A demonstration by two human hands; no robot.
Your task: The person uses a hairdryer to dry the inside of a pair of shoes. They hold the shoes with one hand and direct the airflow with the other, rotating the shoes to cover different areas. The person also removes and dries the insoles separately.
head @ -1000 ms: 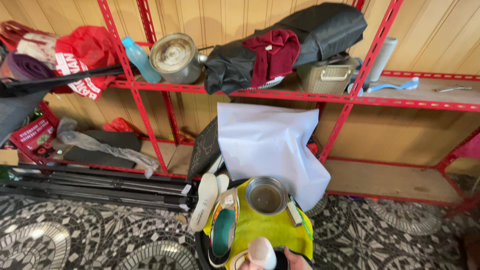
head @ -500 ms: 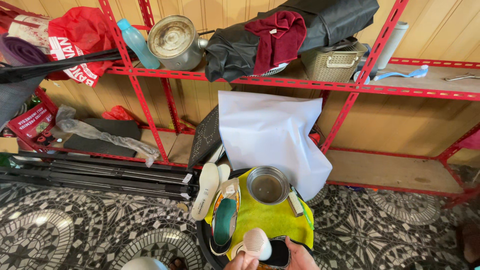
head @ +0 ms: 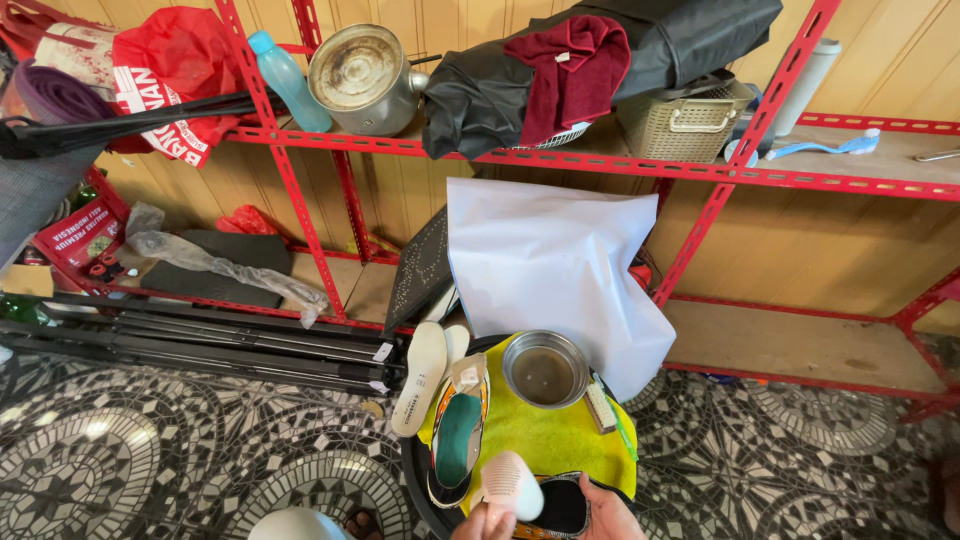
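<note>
Head view: left hand [head: 487,522] grips a small white bottle [head: 512,485] at frame bottom, right hand [head: 603,512] wrapped round a dark shoe [head: 560,508] w/ fingers curled on its edge, both over the yellow cloth [head: 545,440] in the black tub [head: 415,470]. Risk: bottle tips & drips on cloth or the spare shoe [head: 458,440]. Metal bowl [head: 545,370] sits just beyond, so a stray elbow could knock it; hands half cut off, grip hard to judge.

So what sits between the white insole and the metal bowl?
In the head view, a shoe with a teal lining lies on the yellow cloth, between the white insole and the metal bowl.
</note>
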